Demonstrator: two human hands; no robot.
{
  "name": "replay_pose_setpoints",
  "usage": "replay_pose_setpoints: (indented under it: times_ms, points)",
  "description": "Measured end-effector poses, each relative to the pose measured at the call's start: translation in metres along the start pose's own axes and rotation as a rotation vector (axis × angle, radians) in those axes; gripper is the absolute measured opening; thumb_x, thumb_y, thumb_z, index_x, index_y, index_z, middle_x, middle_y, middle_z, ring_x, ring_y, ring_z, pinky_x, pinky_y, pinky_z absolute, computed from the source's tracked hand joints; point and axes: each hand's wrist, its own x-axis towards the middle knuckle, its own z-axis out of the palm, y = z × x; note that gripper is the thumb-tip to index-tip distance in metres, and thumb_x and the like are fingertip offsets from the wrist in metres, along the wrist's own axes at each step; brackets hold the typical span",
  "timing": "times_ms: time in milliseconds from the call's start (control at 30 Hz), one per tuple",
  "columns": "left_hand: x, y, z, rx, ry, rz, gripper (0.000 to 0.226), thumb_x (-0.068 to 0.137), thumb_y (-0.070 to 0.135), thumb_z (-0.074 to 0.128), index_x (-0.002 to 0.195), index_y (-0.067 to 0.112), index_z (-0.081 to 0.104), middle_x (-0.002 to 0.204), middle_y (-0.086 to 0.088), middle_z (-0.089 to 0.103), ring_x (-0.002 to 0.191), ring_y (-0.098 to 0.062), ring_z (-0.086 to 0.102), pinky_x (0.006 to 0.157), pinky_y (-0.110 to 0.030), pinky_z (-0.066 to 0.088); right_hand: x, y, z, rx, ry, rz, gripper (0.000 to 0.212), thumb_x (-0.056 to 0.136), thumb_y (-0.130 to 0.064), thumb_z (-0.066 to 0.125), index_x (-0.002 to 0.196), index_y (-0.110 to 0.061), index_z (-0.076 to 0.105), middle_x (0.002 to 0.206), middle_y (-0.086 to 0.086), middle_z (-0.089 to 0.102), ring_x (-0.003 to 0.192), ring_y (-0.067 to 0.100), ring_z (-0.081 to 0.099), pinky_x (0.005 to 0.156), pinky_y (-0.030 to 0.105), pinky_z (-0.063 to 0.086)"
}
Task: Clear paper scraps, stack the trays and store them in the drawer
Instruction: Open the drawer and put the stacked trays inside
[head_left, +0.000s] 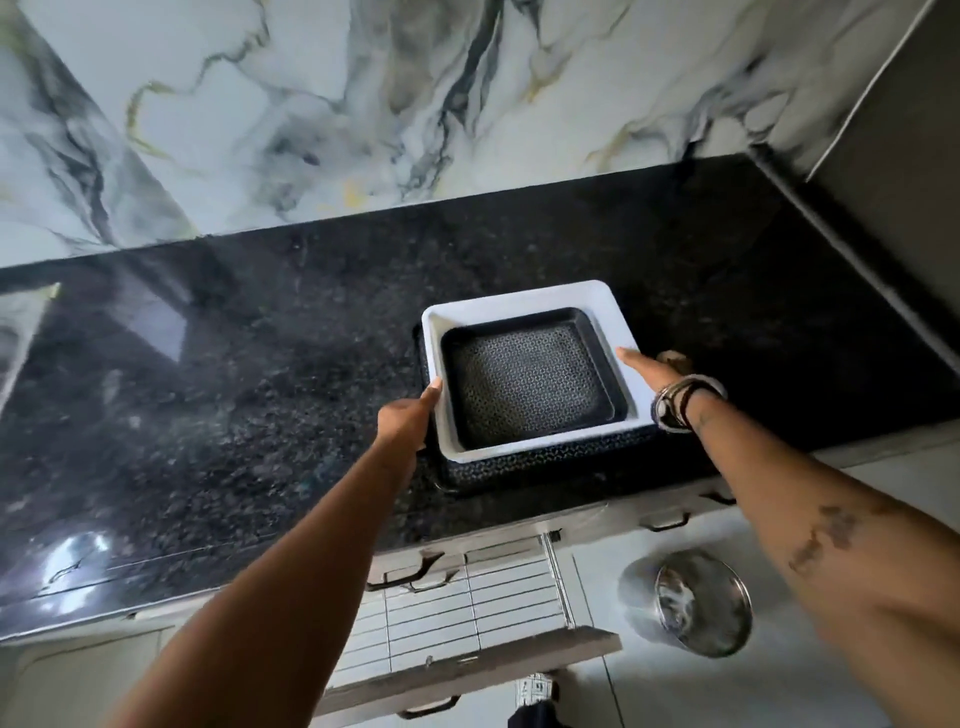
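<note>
A stack of trays stands on the black granite counter (260, 364) near its front edge. A white tray (519, 299) holds a smaller black patterned tray (530, 379) inside it, and both rest in a larger black patterned tray (545, 465) underneath. My left hand (405, 421) grips the stack's left side, thumb on the white rim. My right hand (652, 371) holds the right side, fingers partly hidden behind the rim. Below the counter a drawer (467, 623) with a wire rack is pulled out.
A marble-patterned wall rises behind the counter. A steel bin (701, 605) stands on the floor at the right, beside the drawer. A tall dark panel (893, 130) closes off the counter's right end. Closed drawers with dark handles (667, 519) line the cabinet front.
</note>
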Motion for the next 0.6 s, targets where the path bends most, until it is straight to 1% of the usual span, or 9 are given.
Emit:
replay_pose_setpoints:
  times_ms: [33,100,200,267,367,400,500,533,600]
  points:
    - [-0.003,0.003,-0.003,-0.024,0.001,-0.004,0.047,0.072,0.057,0.074,0.063,0.012,0.063,0.069,-0.006,0.066,0.067,-0.024,0.063,0.068,-0.038,0.058,-0.003,0.001,0.0,-0.026,0.011,-0.018,0.049,0.071,-0.059,0.069,0.061,-0.025,0.036,0.093,0.001,0.042,0.093,0.014,0.04,0.077,0.024,0.033]
    - [-0.012,0.011,-0.016,-0.061,-0.01,0.018,0.05,0.069,0.058,0.075,0.06,0.012,0.06,0.059,-0.002,0.062,0.051,-0.019,0.056,0.048,-0.027,0.049,-0.019,0.0,-0.007,-0.081,0.041,-0.046,0.048,0.07,-0.059,0.068,0.073,-0.014,0.054,0.1,0.004,0.05,0.101,0.021,0.051,0.087,0.032,0.036]
    - [-0.04,0.019,-0.048,-0.093,-0.037,0.05,0.049,0.066,0.057,0.077,0.069,0.011,0.062,0.057,-0.005,0.051,0.039,-0.015,0.043,0.041,-0.02,0.034,-0.058,-0.002,-0.016,-0.078,0.054,-0.073,0.068,0.069,-0.061,0.067,0.102,-0.002,0.064,0.116,0.012,0.06,0.111,0.029,0.056,0.094,0.036,0.042]
    - [-0.071,0.014,-0.079,-0.122,-0.057,0.065,0.05,0.065,0.053,0.08,0.075,0.006,0.066,0.064,-0.01,0.055,0.046,-0.015,0.051,0.047,-0.02,0.04,-0.105,-0.002,-0.018,-0.079,0.037,-0.121,0.061,0.071,-0.059,0.067,0.091,-0.002,0.066,0.104,0.011,0.061,0.099,0.027,0.058,0.089,0.037,0.044]
    - [-0.126,-0.011,-0.136,-0.076,-0.066,0.062,0.059,0.062,0.049,0.082,0.088,-0.003,0.071,0.08,-0.019,0.066,0.068,-0.027,0.062,0.061,-0.035,0.053,-0.185,0.006,-0.021,-0.121,-0.018,-0.168,0.05,0.072,-0.053,0.07,0.065,-0.005,0.058,0.07,0.01,0.053,0.068,0.023,0.051,0.065,0.035,0.037]
    - [-0.146,-0.022,-0.157,-0.031,-0.066,0.041,0.055,0.061,0.048,0.083,0.084,-0.001,0.072,0.077,-0.018,0.067,0.065,-0.027,0.062,0.062,-0.036,0.054,-0.212,0.012,-0.024,-0.143,-0.056,-0.158,0.05,0.072,-0.054,0.07,0.063,-0.006,0.058,0.066,0.01,0.052,0.064,0.022,0.05,0.062,0.035,0.036]
    - [-0.202,-0.06,-0.214,0.088,-0.161,-0.106,0.049,0.048,0.054,0.085,0.065,0.011,0.072,0.057,-0.007,0.06,0.043,-0.018,0.052,0.046,-0.022,0.046,-0.283,0.044,-0.032,-0.247,-0.184,-0.088,0.053,0.064,-0.066,0.068,0.06,-0.014,0.061,0.06,0.002,0.061,0.053,0.018,0.056,0.055,0.032,0.038]
    - [-0.217,-0.075,-0.227,0.122,-0.199,-0.164,0.054,0.041,0.058,0.085,0.062,0.009,0.073,0.055,-0.007,0.063,0.041,-0.017,0.053,0.043,-0.02,0.046,-0.302,0.058,-0.034,-0.246,-0.236,-0.032,0.058,0.058,-0.071,0.069,0.063,-0.013,0.065,0.062,-0.002,0.068,0.055,0.016,0.062,0.059,0.032,0.045]
    - [-0.235,-0.112,-0.25,0.189,-0.251,-0.291,0.071,0.037,0.063,0.085,0.071,0.001,0.078,0.064,-0.016,0.072,0.049,-0.021,0.06,0.046,-0.022,0.052,-0.329,0.09,-0.029,-0.234,-0.32,0.078,0.073,0.047,-0.076,0.073,0.088,-0.016,0.074,0.081,0.002,0.078,0.077,0.021,0.073,0.084,0.041,0.056]
